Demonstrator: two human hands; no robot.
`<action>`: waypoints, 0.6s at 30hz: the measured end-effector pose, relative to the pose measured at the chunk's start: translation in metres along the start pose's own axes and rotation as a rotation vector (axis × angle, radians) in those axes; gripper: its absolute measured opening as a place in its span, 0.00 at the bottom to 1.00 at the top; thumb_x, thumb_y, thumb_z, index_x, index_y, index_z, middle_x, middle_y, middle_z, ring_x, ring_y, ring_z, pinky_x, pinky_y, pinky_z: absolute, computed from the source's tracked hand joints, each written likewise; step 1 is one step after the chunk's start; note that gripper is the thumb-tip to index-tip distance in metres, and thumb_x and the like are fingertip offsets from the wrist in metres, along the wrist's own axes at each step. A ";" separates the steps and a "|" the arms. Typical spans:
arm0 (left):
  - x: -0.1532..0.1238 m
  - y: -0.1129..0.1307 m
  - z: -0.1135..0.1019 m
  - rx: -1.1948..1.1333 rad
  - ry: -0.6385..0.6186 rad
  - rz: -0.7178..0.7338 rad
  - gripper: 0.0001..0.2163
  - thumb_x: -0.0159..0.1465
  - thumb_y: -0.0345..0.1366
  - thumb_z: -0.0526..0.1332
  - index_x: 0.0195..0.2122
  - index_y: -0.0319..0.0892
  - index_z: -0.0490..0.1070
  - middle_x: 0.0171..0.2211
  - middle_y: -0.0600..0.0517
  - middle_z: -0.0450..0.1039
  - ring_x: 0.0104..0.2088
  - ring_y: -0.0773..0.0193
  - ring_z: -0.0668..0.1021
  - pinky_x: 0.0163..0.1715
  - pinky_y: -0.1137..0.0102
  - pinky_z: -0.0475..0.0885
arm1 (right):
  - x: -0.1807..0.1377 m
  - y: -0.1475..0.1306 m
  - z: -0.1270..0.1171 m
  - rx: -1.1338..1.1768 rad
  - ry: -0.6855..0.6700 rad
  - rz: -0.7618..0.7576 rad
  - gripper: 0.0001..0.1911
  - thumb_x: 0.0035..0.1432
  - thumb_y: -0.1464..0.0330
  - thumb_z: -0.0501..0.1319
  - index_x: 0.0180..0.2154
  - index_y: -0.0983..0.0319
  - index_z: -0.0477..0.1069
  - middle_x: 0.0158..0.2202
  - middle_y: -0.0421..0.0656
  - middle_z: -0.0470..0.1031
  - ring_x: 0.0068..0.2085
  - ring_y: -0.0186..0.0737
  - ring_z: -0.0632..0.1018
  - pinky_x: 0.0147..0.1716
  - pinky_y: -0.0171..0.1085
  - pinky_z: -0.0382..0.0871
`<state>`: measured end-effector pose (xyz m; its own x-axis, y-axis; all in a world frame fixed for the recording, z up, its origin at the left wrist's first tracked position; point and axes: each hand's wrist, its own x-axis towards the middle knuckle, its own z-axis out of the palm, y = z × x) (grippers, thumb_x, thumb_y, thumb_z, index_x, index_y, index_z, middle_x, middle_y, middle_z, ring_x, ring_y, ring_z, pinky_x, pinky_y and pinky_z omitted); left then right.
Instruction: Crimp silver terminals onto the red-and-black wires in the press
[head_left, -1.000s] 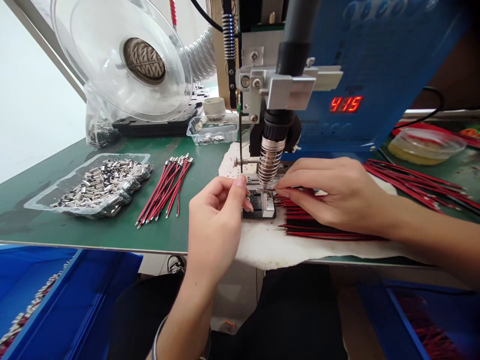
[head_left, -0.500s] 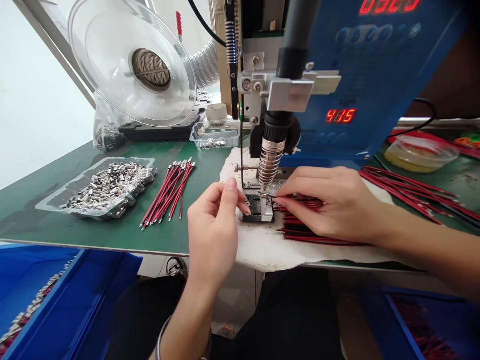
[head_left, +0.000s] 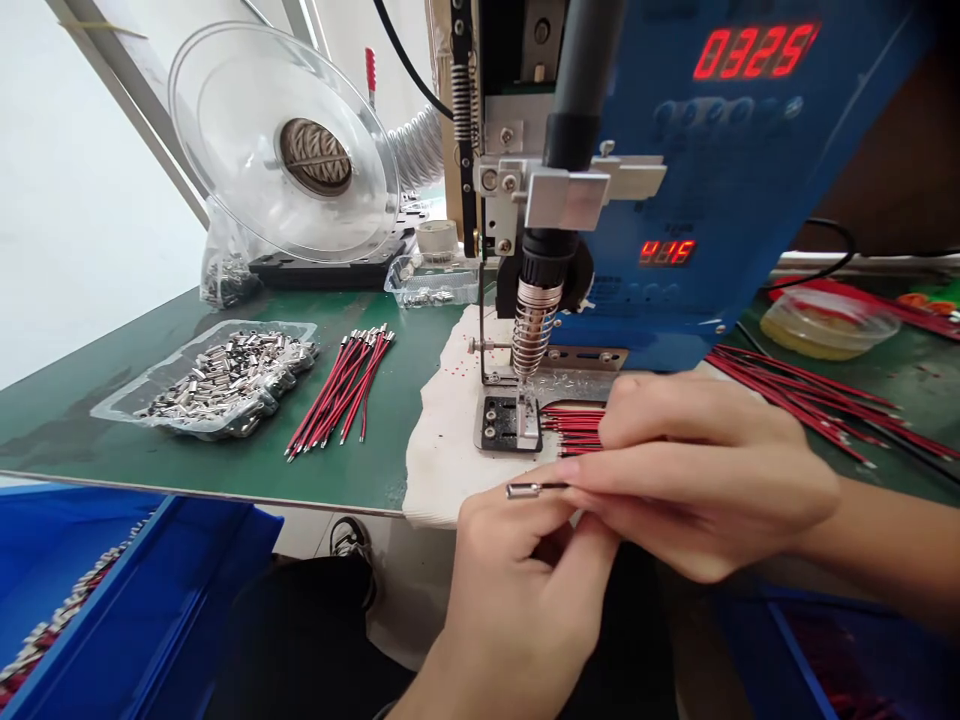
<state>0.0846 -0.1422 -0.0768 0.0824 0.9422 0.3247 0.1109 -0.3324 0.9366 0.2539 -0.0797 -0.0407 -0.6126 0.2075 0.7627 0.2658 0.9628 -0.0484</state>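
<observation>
A black wire with a silver barrel connector on its end sticks out leftward from the pinched fingers of my right hand. My left hand is closed just below it, fingertips meeting those of the right; what it grips, if anything, is hidden. Behind the hands stands the soldering machine, its spring-wrapped soldering iron pointing down at a small metal fixture on a black base. No connector shows in the fixture. Red and black wires lie right of it, partly covered by my right hand.
At left, a clear tray holds many metal connectors, beside a bundle of wires with connectors. A clear fume hood stands behind. More wires and a round plastic tub lie right. Blue bins flank the table's front edge.
My right hand has drawn the wire and connector away from the iron's tip, toward me. My left hand has moved right and down to meet it. The view has shifted slightly.
</observation>
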 end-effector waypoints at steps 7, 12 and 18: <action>-0.002 0.014 -0.005 -0.059 0.186 -0.046 0.06 0.65 0.31 0.67 0.31 0.46 0.81 0.18 0.58 0.66 0.17 0.70 0.64 0.17 0.72 0.60 | 0.005 0.007 -0.003 0.081 0.006 -0.020 0.04 0.71 0.70 0.65 0.44 0.60 0.79 0.38 0.44 0.84 0.36 0.36 0.85 0.36 0.32 0.81; 0.007 0.019 -0.044 0.016 0.387 -0.143 0.10 0.67 0.33 0.63 0.27 0.44 0.72 0.27 0.55 0.73 0.21 0.69 0.60 0.22 0.70 0.56 | 0.004 0.016 0.001 -0.046 0.027 -0.075 0.03 0.70 0.74 0.66 0.41 0.61 0.76 0.35 0.41 0.85 0.35 0.33 0.85 0.35 0.30 0.78; 0.048 0.019 -0.120 0.842 0.304 -0.170 0.11 0.65 0.36 0.64 0.24 0.45 0.70 0.18 0.56 0.65 0.23 0.62 0.64 0.29 0.68 0.55 | 0.001 0.024 0.003 -0.015 -0.121 -0.208 0.09 0.71 0.79 0.59 0.47 0.62 0.74 0.40 0.44 0.87 0.39 0.35 0.86 0.32 0.33 0.77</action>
<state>-0.0281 -0.0984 -0.0278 -0.2526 0.9119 0.3234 0.7940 0.0044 0.6079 0.2574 -0.0559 -0.0428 -0.7398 0.0251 0.6723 0.1348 0.9846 0.1115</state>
